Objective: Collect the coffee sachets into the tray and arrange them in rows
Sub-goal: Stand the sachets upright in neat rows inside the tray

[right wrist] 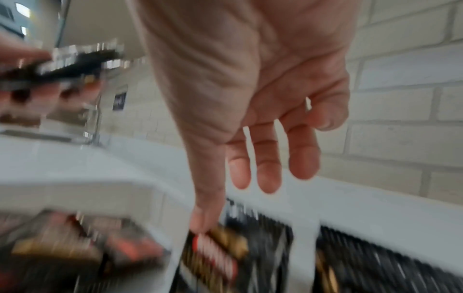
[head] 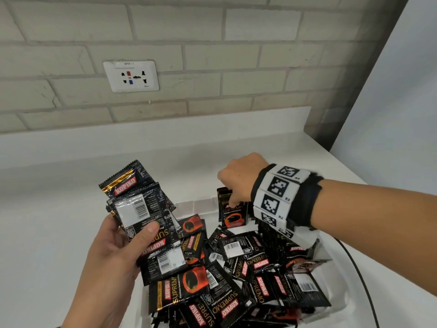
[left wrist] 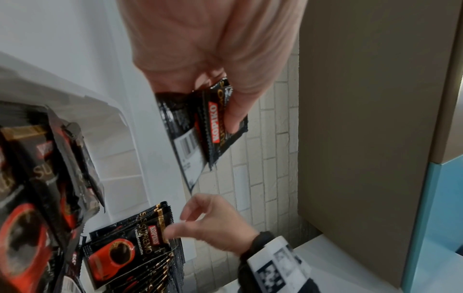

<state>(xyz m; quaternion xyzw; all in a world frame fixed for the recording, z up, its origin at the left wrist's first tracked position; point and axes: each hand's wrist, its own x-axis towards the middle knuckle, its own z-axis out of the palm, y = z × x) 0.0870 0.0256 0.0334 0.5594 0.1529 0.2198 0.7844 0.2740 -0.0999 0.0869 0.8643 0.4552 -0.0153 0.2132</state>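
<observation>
A white tray (head: 196, 205) on the counter is heaped with loose black Kopiko sachets (head: 236, 268). At its far right, a row of sachets (head: 234, 216) stands upright on edge. My left hand (head: 132, 230) grips a fanned stack of sachets (head: 137, 204) above the tray's left side, thumb on top. My right hand (head: 230, 192) hangs over the upright row (left wrist: 125, 247). Its thumb (right wrist: 205, 220) touches the top of the front sachet (right wrist: 218, 251). Its other fingers (right wrist: 268, 174) hang straight and hold nothing. The right wrist view is blurred.
The white counter (head: 47, 221) runs to a brick wall with a power socket (head: 131, 75). The counter's right edge drops off beyond the tray, where a black cable (head: 354, 268) trails. A brown panel (left wrist: 363, 119) stands at the far right corner.
</observation>
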